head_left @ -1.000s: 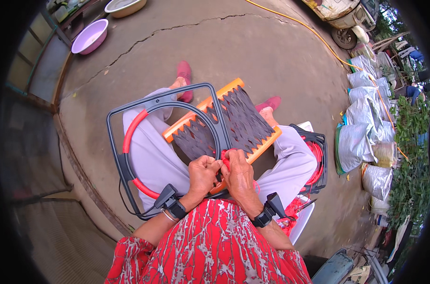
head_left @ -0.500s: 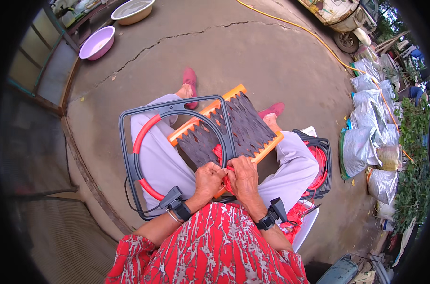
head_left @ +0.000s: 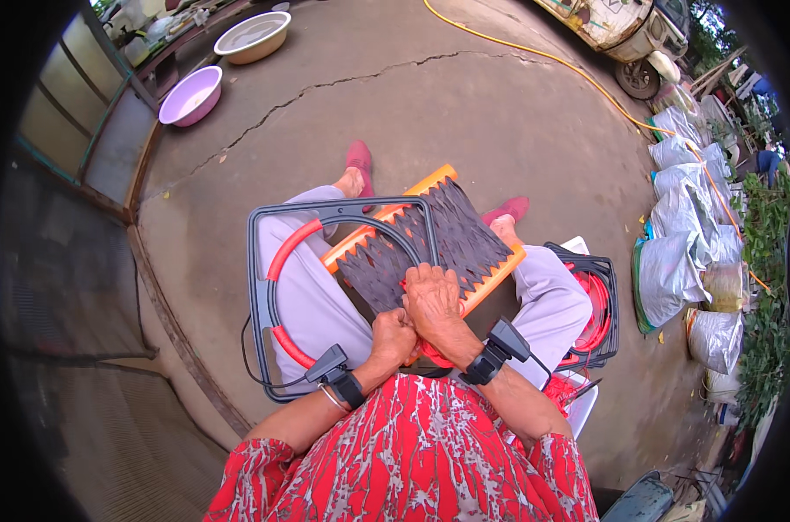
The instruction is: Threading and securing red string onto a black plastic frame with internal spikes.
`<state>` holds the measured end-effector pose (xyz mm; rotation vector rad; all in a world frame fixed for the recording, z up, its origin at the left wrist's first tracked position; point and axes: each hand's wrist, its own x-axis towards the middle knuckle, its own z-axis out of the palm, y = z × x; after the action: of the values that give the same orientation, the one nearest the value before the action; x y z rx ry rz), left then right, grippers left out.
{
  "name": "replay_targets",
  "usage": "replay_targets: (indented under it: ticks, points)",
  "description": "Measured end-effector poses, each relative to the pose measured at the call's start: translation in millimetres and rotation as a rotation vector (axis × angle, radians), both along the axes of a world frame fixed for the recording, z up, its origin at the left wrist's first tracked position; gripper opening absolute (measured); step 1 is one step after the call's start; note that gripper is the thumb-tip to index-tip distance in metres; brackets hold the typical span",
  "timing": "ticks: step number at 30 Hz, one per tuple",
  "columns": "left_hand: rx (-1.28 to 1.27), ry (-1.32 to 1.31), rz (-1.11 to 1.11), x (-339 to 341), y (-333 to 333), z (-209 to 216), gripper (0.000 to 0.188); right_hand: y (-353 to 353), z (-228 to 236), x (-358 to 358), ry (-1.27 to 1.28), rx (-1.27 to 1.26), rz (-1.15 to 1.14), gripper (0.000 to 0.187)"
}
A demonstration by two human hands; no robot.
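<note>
I see left hand (head_left: 393,335) fisted on lap, likely pinching red cord (head_left: 283,252), grip unclear. Right hand (head_left: 432,300) pressed flat on dark strips (head_left: 451,235) across orange board (head_left: 499,277), over knees.

Dark zigzag panel (head_left: 430,248) on orange frame (head_left: 499,278) lies tilted across the lap.

Worn on the head and aimed steeply down over a red patterned top onto the lap, close above the left hand (head_left: 393,337) and right hand (head_left: 431,300) at the near edge of the orange frame (head_left: 430,239) of dark strips. Wide fisheye, bending the cracked concrete floor (head_left: 464,113) toward a dark rim, with the basins (head_left: 193,94) at upper left and the sacks (head_left: 673,270) along the right edge. Single view only, so nothing shared with another.
</note>
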<state>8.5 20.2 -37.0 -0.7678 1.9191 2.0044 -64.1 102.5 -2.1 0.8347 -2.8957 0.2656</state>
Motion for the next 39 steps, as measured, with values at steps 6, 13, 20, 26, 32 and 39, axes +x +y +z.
replay_targets:
  ticks: [6, 13, 20, 26, 32, 39]
  points:
    - [0.057, -0.022, 0.008, -2, -3, 9, 0.015, -4, 17, -9, -0.368, -0.289, 0.055, 0.027]
    - [0.065, 0.016, -0.031, 2, -2, 7, 0.024, -6, 6, -2, -0.090, -0.318, 0.055, 0.031]
    - [0.023, -0.013, -0.008, 0, -4, 13, 0.024, -5, 1, -6, -0.227, -0.386, 0.114, 0.029]
    - [0.132, -0.003, -0.108, 4, -6, 20, 0.012, -18, 37, -10, -0.787, -1.317, -0.193, 0.027]
    - [0.499, 0.240, 0.261, 6, 0, 22, 0.010, 30, 106, 24, -1.188, -1.757, -0.042, 0.029]
    - [0.319, -0.058, 0.000, -6, -10, 45, 0.018, 133, 78, 74, -1.044, -1.853, -0.510, 0.018]
